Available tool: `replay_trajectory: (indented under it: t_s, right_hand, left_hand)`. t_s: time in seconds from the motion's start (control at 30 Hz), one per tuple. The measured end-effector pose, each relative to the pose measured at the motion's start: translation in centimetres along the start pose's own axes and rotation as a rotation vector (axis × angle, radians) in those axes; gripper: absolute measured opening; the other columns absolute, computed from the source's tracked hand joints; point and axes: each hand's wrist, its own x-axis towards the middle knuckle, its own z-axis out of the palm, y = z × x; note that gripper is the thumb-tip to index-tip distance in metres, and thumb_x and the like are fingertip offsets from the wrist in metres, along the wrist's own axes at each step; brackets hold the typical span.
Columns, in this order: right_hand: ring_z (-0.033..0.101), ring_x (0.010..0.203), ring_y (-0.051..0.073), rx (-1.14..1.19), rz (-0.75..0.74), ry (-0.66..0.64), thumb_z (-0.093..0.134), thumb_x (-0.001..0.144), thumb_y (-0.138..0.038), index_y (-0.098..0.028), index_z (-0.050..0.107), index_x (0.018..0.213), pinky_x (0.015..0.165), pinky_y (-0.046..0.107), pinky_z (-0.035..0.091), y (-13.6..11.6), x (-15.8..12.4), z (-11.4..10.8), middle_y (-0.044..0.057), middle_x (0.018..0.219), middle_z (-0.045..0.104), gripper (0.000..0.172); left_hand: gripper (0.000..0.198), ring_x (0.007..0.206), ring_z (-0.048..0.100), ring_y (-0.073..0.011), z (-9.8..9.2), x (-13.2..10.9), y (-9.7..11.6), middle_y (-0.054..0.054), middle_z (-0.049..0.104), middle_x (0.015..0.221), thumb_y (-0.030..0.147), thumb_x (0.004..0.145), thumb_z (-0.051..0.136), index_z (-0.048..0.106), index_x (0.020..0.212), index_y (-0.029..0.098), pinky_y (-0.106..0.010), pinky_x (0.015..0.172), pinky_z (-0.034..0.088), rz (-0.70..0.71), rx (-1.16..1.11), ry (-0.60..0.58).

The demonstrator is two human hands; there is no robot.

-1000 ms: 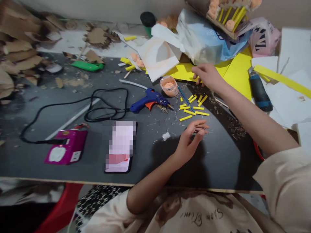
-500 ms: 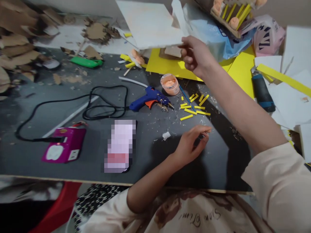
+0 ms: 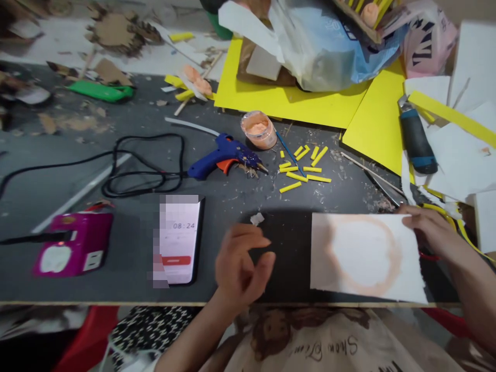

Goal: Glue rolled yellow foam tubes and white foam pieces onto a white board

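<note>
My right hand (image 3: 430, 227) grips a white card (image 3: 360, 258) by its right edge, low over the front of the table. A faint peach ring is painted on the card, and its right edge looks torn. My left hand (image 3: 244, 263) hovers to the card's left, holding nothing, thumb and forefinger apart and the other fingers curled. Just beyond that hand lies a small white scrap (image 3: 256, 219). Several short yellow strips (image 3: 296, 176) and a thin blue stick (image 3: 289, 152) lie farther back, beside an open tub of peach paint (image 3: 259, 129).
A blue glue gun (image 3: 222, 157) lies left of the tub, its cable running to a purple power box (image 3: 75, 243). A phone (image 3: 180, 243) lies near the front edge. Yellow sheets (image 3: 287, 106), plastic bags (image 3: 329, 46) and a dark-handled cutter (image 3: 418, 139) fill the back right.
My right hand has brought the white card from the back of the table down to the front right. My left hand has moved left, and the view has shifted right.
</note>
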Motion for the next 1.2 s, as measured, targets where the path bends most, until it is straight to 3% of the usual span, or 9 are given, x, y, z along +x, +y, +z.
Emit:
replay_trajectory:
  t_s: [0.07, 0.13, 0.2, 0.27, 0.4, 0.6, 0.8, 0.97, 1.2]
  right_hand:
    - [0.043, 0.043, 0.009, -0.052, 0.051, -0.069, 0.059, 0.084, -0.046, -0.021, 0.054, 0.066, 0.041, 0.024, 0.03, 0.7, -0.6, 1.1, -0.004, 0.05, 0.046, 0.031]
    - [0.043, 0.04, 0.009, -0.112, 0.036, -0.049, 0.056, 0.086, -0.05, -0.021, 0.057, 0.079, 0.042, 0.023, 0.031, 0.9, -0.6, 2.6, -0.006, 0.05, 0.044, 0.03]
    - [0.046, 0.04, 0.009, -0.161, -0.021, 0.015, 0.055, 0.087, -0.05, -0.021, 0.058, 0.098, 0.041, 0.023, 0.032, 0.8, -0.3, 3.8, -0.007, 0.057, 0.048, 0.032]
    - [0.051, 0.043, 0.009, -0.227, -0.106, 0.095, 0.054, 0.088, -0.049, -0.022, 0.054, 0.115, 0.044, 0.025, 0.038, 0.6, 0.2, 4.4, -0.004, 0.069, 0.055, 0.038]
    - [0.06, 0.061, 0.013, -0.531, -0.294, 0.245, 0.053, 0.09, -0.042, -0.022, 0.055, 0.12, 0.06, 0.029, 0.048, 0.3, 0.9, 4.2, 0.002, 0.086, 0.064, 0.036]
    - [0.062, 0.067, 0.015, -0.714, -0.52, 0.273, 0.051, 0.092, -0.035, -0.02, 0.063, 0.107, 0.062, 0.028, 0.047, -1.2, 1.7, 4.7, 0.005, 0.086, 0.068, 0.024]
    - [0.061, 0.067, 0.018, -0.824, -0.592, 0.22, 0.049, 0.092, -0.032, -0.018, 0.066, 0.105, 0.063, 0.03, 0.045, -6.2, 4.9, 5.4, 0.007, 0.086, 0.071, 0.026]
    - [0.063, 0.094, 0.025, -0.92, -0.714, 0.175, 0.047, 0.088, -0.018, -0.015, 0.069, 0.102, 0.08, 0.035, 0.045, -10.4, 9.9, 6.7, 0.012, 0.103, 0.072, 0.027]
    - [0.062, 0.092, 0.025, -1.156, -0.781, 0.152, 0.047, 0.084, -0.006, -0.015, 0.072, 0.1, 0.078, 0.035, 0.045, -12.7, 15.5, 10.1, 0.012, 0.097, 0.07, 0.03]
  left_hand:
    - [0.025, 0.092, 0.063, -0.019, 0.3, -0.3, 0.1, -0.007, 0.068, 0.097, 0.035, 0.09, 0.055, 0.058, 0.109, 0.02, -0.036, 0.086, 0.052, 0.246, 0.101, -0.392]
    - [0.051, 0.12, 0.056, -0.027, 1.2, -0.7, 0.3, -0.012, 0.062, 0.129, 0.055, 0.086, 0.058, 0.053, 0.126, 0.023, -0.048, 0.105, 0.042, 0.412, 0.188, -0.697]
    - [0.069, 0.134, 0.046, -0.0302, 2.1, -1.2, 0.4, -0.012, 0.05, 0.145, 0.062, 0.08, 0.062, 0.047, 0.137, 0.025, -0.051, 0.109, 0.037, 0.456, 0.244, -0.862]
    - [0.069, 0.138, 0.041, -0.0289, 2.7, -1.6, 0.2, -0.01, 0.044, 0.15, 0.056, 0.082, 0.063, 0.043, 0.141, 0.026, -0.05, 0.112, 0.034, 0.448, 0.316, -0.916]
    - [0.052, 0.139, 0.041, -0.025, 3.3, -1.4, -0.5, -0.008, 0.044, 0.15, 0.041, 0.092, 0.054, 0.045, 0.141, 0.024, -0.046, 0.113, 0.034, 0.404, 0.456, -0.846]
    - [0.05, 0.139, 0.041, -0.024, 3.9, 0.4, -0.6, -0.007, 0.043, 0.151, 0.036, 0.094, 0.051, 0.045, 0.141, 0.022, -0.045, 0.115, 0.033, 0.397, 0.536, -0.852]
    - [0.049, 0.139, 0.041, -0.0277, 4.4, 0.5, -0.5, -0.013, 0.043, 0.15, 0.033, 0.094, 0.051, 0.045, 0.14, 0.017, -0.047, 0.114, 0.034, 0.393, 0.511, -0.818]
    - [0.049, 0.138, 0.042, -0.027, 3.2, 2.2, -0.3, -0.015, 0.046, 0.147, 0.038, 0.096, 0.047, 0.044, 0.14, 0.016, -0.048, 0.114, 0.035, 0.319, 0.397, -0.807]
    - [0.039, 0.13, 0.05, -0.0263, 0.0, 7.9, -1.2, -0.009, 0.057, 0.135, 0.035, 0.093, 0.044, 0.05, 0.129, 0.021, -0.049, 0.116, 0.03, -0.153, 0.54, -0.301]
